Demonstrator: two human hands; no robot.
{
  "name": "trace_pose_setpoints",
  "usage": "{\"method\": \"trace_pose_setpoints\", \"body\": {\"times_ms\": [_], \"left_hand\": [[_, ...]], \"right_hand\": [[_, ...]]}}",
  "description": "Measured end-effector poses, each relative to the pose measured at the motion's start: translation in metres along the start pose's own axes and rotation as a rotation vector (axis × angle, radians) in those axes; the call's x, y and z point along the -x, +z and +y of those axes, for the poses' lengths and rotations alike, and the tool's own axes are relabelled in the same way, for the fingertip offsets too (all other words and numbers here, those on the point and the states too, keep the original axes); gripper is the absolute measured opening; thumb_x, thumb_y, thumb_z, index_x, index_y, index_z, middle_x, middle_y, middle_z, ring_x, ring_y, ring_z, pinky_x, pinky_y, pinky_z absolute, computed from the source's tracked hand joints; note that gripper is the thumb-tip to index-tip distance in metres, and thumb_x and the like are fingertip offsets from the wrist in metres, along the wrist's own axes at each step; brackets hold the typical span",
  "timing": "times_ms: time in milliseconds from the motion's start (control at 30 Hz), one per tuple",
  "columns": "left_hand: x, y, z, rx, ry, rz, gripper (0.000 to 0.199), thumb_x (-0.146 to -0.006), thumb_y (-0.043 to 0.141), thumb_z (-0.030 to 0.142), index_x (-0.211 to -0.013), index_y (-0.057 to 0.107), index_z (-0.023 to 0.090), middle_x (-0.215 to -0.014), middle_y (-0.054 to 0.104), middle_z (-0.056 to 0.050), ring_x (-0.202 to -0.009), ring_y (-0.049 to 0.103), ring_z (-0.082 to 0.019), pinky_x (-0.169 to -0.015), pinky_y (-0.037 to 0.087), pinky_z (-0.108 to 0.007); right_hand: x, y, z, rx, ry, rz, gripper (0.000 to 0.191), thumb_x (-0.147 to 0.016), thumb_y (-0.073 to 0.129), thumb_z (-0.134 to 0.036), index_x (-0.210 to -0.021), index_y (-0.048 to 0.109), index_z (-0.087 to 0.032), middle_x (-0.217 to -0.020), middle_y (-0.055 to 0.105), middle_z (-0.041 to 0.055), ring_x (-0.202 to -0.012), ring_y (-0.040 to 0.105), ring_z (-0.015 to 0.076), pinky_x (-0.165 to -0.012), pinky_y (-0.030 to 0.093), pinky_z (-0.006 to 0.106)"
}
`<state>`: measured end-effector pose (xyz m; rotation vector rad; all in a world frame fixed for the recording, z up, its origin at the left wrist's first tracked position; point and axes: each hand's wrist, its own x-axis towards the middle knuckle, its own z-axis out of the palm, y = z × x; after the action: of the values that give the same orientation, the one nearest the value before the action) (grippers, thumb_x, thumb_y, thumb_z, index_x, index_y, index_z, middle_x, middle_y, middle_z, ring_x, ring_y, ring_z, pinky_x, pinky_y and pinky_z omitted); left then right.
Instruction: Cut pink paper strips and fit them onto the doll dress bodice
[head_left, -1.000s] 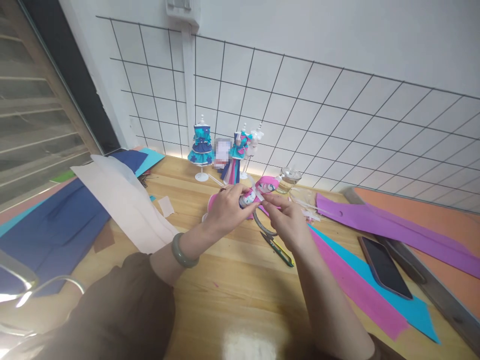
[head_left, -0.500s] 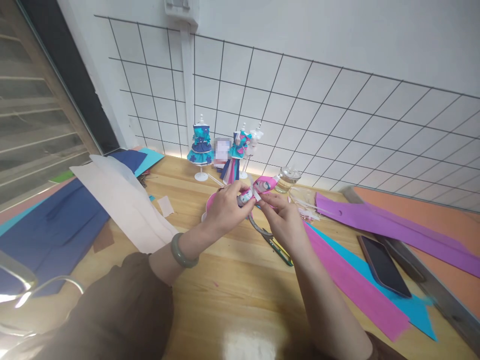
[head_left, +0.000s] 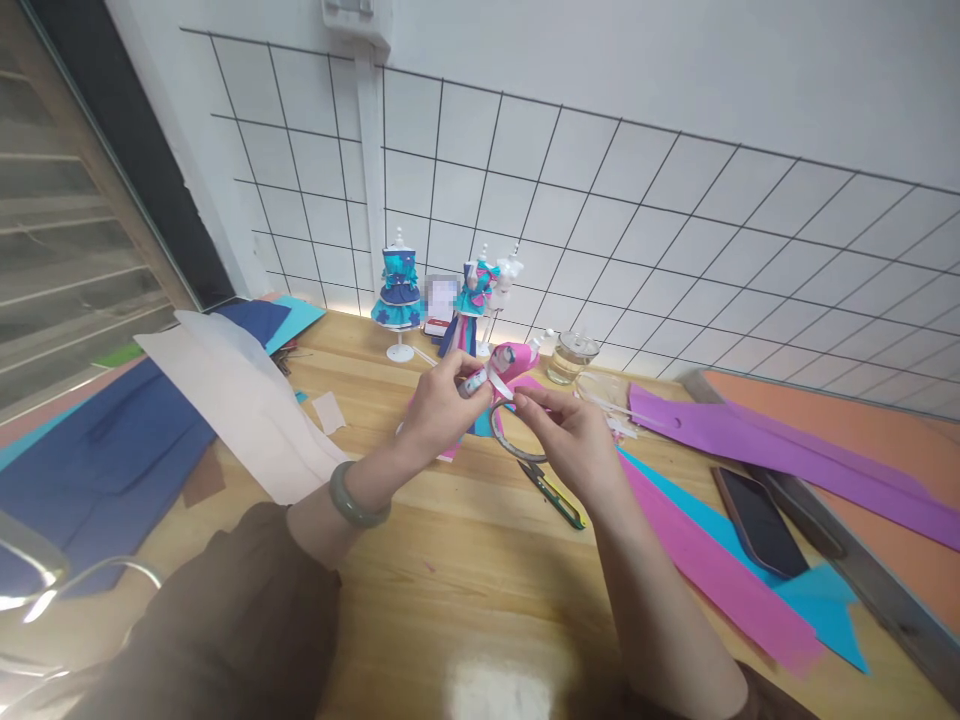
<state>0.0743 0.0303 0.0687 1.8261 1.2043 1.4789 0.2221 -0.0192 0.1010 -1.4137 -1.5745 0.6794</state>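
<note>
My left hand [head_left: 444, 405] is closed around the lower part of a small doll form [head_left: 514, 362] dressed in pink, which lies tilted with its white neck toward the upper right. A narrow white strip [head_left: 500, 384] runs across the form to my right hand [head_left: 571, 432], whose thumb and index finger pinch its end. Between the hands, a grey ring-shaped roll [head_left: 511, 440] hangs or rests just under the strip; which of the two is unclear. Pink and blue material shows below the form, partly covered by my left hand.
Behind stand a mannequin in a blue dress [head_left: 398, 300], another with bows [head_left: 478, 290] and a glass of water [head_left: 572, 357]. A yellow-green cutter [head_left: 562, 500] lies near my right wrist. Coloured sheets flank both sides; a phone [head_left: 759, 520] rests at right.
The pink form has shifted slightly left and turned in my left hand. My right hand has drawn a little away, and more of the white strip shows between the hands.
</note>
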Motion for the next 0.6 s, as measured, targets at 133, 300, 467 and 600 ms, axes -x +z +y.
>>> {"method": "trace_pose_setpoints", "body": {"times_ms": [133,300,467,600], "left_hand": [[-0.002,-0.004,0.001,0.035,-0.015,-0.037,0.016,-0.072,0.06,0.027,-0.086,0.056,0.018,-0.084,0.064,-0.001,-0.081,0.06,-0.015,-0.072,0.047,-0.027],[-0.003,-0.009,0.005,0.095,-0.04,-0.077,0.017,-0.071,0.06,0.025,-0.085,0.056,0.018,-0.083,0.064,-0.001,-0.081,0.061,-0.015,-0.07,0.048,-0.026],[-0.005,-0.011,0.009,0.187,-0.11,-0.127,0.015,-0.067,0.061,0.022,-0.08,0.056,0.017,-0.078,0.065,-0.001,-0.075,0.062,-0.014,-0.065,0.049,-0.025],[-0.006,-0.013,0.008,0.267,-0.154,-0.183,0.018,-0.067,0.063,0.023,-0.082,0.056,0.016,-0.08,0.065,-0.002,-0.074,0.062,-0.014,-0.064,0.048,-0.024]], "right_hand": [[0.001,-0.002,-0.001,0.089,-0.054,0.012,0.041,-0.082,0.048,-0.048,-0.087,0.072,-0.015,-0.053,0.055,-0.0001,-0.049,0.048,0.0118,-0.046,0.033,0.023],[0.001,-0.003,0.005,0.209,-0.07,0.08,0.043,-0.081,0.05,-0.049,-0.102,0.068,-0.016,-0.051,0.054,-0.0011,-0.049,0.048,0.0126,-0.049,0.035,0.024],[0.001,-0.005,0.008,0.332,-0.118,0.157,0.038,-0.081,0.049,-0.048,-0.094,0.069,-0.018,-0.055,0.06,0.0011,-0.052,0.054,0.0148,-0.052,0.036,0.025],[-0.001,-0.006,0.009,0.33,-0.116,0.14,0.035,-0.082,0.048,-0.048,-0.085,0.068,-0.019,-0.052,0.058,-0.0003,-0.048,0.051,0.013,-0.05,0.034,0.024]]}}
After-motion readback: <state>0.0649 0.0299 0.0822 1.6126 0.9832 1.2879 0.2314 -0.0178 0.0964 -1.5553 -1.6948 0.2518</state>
